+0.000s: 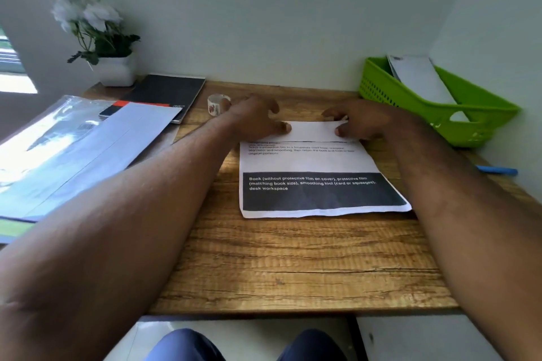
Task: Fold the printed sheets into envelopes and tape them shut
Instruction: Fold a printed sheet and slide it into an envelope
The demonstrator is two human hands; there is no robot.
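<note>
On wooden desk (293, 258), centre: printed sheet (316, 167) lying flat, far edge folded over toward near side. Left hand (255, 119) and right hand (360, 121) pinch folded flap at its left and right ends, fingers curled. Tape roll (218, 104) just beyond left hand. Green basket (481, 114) far right, holding folded paper.

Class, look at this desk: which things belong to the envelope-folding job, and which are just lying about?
Job in hand:
printed sheet, far edge folded over, held by left hand and right hand
tape roll
green basket holding folded paper

Lying about:
flower pot
black notebook
plastic sleeve
blue pen
</note>
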